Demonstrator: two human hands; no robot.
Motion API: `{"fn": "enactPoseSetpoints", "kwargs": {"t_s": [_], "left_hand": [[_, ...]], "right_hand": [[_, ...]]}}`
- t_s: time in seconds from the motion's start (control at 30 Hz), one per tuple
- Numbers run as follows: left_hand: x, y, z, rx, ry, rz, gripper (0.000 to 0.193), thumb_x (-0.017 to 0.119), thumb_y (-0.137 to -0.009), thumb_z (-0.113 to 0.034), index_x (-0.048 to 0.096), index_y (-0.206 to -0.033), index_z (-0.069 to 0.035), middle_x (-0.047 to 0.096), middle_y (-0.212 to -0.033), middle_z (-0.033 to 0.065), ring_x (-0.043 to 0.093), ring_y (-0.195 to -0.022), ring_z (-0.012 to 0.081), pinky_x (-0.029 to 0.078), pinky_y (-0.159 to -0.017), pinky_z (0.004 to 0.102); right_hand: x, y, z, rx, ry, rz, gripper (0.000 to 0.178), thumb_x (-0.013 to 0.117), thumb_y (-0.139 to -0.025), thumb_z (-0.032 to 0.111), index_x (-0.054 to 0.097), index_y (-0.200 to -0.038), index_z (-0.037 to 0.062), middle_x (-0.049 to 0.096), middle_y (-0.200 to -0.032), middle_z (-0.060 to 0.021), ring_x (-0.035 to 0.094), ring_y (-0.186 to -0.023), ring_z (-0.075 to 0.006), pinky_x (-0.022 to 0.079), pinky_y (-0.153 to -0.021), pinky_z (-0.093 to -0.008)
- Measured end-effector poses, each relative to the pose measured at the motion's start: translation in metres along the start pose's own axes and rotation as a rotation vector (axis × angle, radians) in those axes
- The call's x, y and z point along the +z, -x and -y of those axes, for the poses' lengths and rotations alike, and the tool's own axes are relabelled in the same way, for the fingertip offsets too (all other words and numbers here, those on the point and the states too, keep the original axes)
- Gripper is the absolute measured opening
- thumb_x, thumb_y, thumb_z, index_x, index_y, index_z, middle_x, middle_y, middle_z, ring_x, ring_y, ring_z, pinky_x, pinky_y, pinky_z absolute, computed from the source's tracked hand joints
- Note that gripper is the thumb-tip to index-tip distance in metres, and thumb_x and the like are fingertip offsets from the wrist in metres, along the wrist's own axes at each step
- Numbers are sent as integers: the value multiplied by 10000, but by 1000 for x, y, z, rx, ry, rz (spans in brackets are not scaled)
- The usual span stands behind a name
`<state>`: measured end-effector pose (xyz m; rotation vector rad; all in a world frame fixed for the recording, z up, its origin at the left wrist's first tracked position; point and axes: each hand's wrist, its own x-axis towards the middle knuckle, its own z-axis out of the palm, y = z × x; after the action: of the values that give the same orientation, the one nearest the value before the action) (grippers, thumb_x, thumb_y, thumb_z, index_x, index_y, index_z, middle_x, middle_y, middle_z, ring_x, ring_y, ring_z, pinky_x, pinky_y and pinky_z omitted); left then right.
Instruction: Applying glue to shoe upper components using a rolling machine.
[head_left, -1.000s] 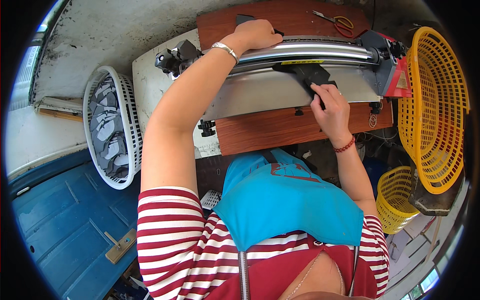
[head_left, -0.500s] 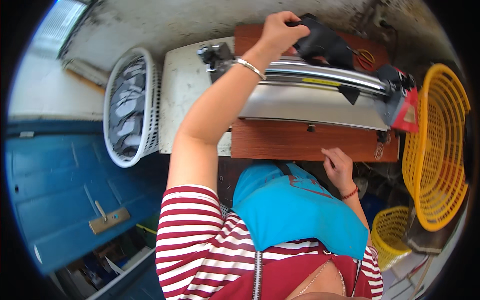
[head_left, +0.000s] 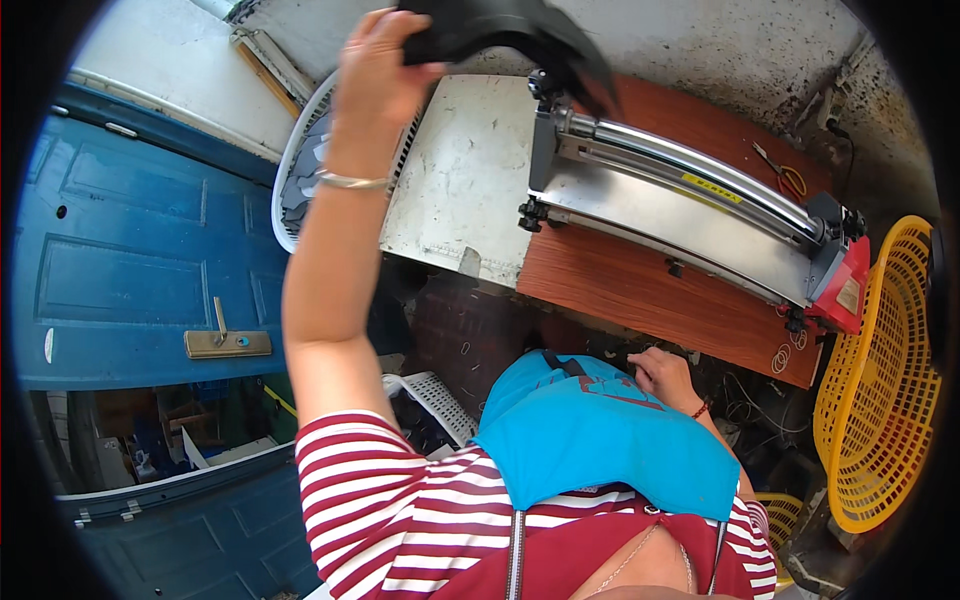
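Observation:
My left hand (head_left: 385, 65) is raised at the far left of the table, its fingers and thumb closed on black flexible sheet material (head_left: 505, 25). The material arches to the right, and its blurred free end hangs over the left end of the roller machine (head_left: 670, 205). I cannot tell how many layers it has. Below my left forearm stands a white basket (head_left: 285, 215) with several grey cut pieces (head_left: 305, 190) in it. My right hand (head_left: 668, 378) rests low beside my blue apron (head_left: 600, 430), near the table's front edge. Its fingers are loosely bent, with nothing visible in them.
The machine stands on a reddish-brown board (head_left: 620, 290) beside a white tabletop (head_left: 460, 160). Orange-handled scissors (head_left: 790, 180) lie behind it. A large yellow basket (head_left: 870, 400) stands on the right, another white basket (head_left: 435, 405) below. A blue door (head_left: 130, 270) is on the left.
My left hand has carried the black material from behind the rollers leftward, toward the white basket. My right hand has drawn back slightly to the apron. The view has turned left.

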<state>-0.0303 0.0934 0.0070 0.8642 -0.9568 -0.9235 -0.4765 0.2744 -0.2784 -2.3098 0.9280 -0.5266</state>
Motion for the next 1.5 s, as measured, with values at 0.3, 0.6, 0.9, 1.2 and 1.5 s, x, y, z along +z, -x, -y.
{"fn": "enactPoseSetpoints", "kwargs": {"t_s": [0.3, 0.6, 0.9, 1.2, 1.5], "left_hand": [[-213, 15, -155, 341, -434, -445, 119, 699, -918, -38, 639, -1020, -32, 698, -916, 81, 679, -696, 165, 599, -474, 279], [-419, 50, 50, -114, -1518, -87, 173, 679, -838, -140, 701, -1004, -94, 731, -957, 163, 710, -924, 340, 550, -828, 439], [-434, 132, 149, -301, -1340, -313, 308, 645, -860, -191, 708, -1144, -90, 721, -1108, 168, 682, -1059, 366, 528, -902, 444], [-441, 90, 70, -11, -1148, -508, 220, 652, -935, -188, 740, -1036, -13, 720, -843, 116, 687, -654, 204, 539, -572, 349], [-454, 21, -38, 336, -805, -810, 213, 647, -986, -128, 689, -1026, 78, 737, -853, 131, 756, -675, 207, 556, -460, 283]], "right_hand": [[66, -40, 37, 130, -21, -63, 192, 695, -819, 39, 742, -989, 116, 662, -839, -110, 677, -753, -334, 543, -638, -429], [102, -84, 71, 145, 56, 73, 178, 694, -841, 94, 742, -1010, 122, 674, -893, -97, 680, -828, -333, 553, -701, -450], [96, -64, 86, 262, 59, 170, 166, 693, -849, 95, 734, -1008, 119, 660, -884, -110, 673, -827, -343, 546, -707, -459], [78, -78, 83, 182, 164, 177, 173, 675, -852, 86, 737, -1013, 78, 655, -853, -130, 675, -813, -346, 544, -699, -451], [102, -46, 88, 301, 139, 161, 168, 672, -868, 120, 744, -1019, 129, 669, -880, -111, 672, -806, -351, 546, -695, -467]]}}
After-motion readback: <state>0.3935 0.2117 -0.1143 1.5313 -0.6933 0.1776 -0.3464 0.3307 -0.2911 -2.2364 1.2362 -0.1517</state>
